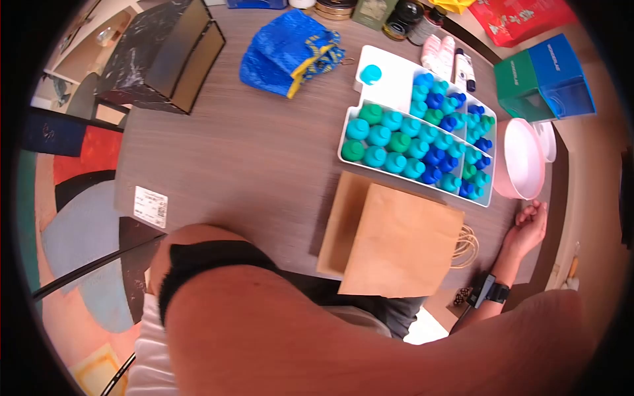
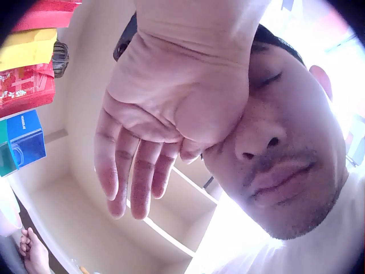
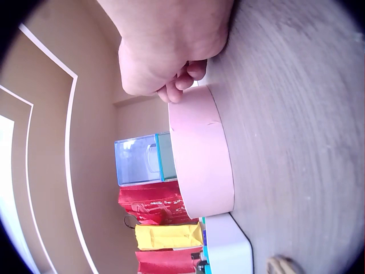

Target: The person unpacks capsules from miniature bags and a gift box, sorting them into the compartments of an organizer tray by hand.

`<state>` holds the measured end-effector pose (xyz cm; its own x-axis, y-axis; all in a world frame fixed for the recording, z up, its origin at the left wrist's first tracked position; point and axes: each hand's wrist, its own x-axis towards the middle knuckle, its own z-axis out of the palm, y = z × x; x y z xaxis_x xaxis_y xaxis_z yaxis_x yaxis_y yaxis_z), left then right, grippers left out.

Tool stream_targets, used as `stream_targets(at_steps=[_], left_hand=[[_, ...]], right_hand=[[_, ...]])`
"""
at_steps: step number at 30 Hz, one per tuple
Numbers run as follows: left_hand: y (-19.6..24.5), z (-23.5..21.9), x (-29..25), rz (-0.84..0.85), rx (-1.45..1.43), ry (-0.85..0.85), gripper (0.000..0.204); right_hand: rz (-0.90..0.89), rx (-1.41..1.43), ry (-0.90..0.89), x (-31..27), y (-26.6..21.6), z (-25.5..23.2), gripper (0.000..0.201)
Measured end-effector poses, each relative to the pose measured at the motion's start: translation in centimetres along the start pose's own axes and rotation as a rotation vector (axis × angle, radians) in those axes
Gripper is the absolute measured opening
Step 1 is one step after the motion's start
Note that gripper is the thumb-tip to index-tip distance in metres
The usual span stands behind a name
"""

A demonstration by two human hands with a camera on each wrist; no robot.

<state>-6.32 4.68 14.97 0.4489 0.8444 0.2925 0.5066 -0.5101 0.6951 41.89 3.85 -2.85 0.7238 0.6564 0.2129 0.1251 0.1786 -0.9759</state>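
My left hand is raised to the face in the left wrist view, its heel pressed by the eye and cheek. Its fingers hang down loosely with nothing in them. The head view shows only the bent left arm. On the table's right side, my right hand rests beside a pink bowl, fingers loosely curled around nothing. A white divided tray stands left of the bowl. It holds several small bottle-shaped pieces in teal, green and blue. A brown paper bag lies at the near table edge.
A blue and yellow bag lies at the back. Left of it stands a black marbled box. Green and blue boxes stand at the back right, near dark bottles and a small tube. A label marks the table's left edge.
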Motion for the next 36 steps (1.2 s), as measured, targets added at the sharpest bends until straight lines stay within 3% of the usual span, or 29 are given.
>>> stream_targets(at_steps=[8, 21, 27, 36], left_hand=[[0.7, 3.3, 2.2, 0.111, -0.200, 0.043, 0.024], [4.0, 5.8, 8.4, 0.447, -0.385, 0.049, 0.024], [5.9, 6.4, 8.5, 0.461, -0.445, 0.004, 0.024], [3.6, 4.7, 6.7, 0.363, -0.373, 0.040, 0.024]], right_hand=[[-0.019, -0.017, 0.057, -0.4, -0.3, 0.9, 0.027], [0.013, 0.046, 0.063, -1.1, -0.6, 1.5, 0.032], [0.009, 0.066, 0.017, -1.0, -0.8, 1.3, 0.032], [-0.016, 0.025, 0.056, -1.0, -0.4, 1.4, 0.032]])
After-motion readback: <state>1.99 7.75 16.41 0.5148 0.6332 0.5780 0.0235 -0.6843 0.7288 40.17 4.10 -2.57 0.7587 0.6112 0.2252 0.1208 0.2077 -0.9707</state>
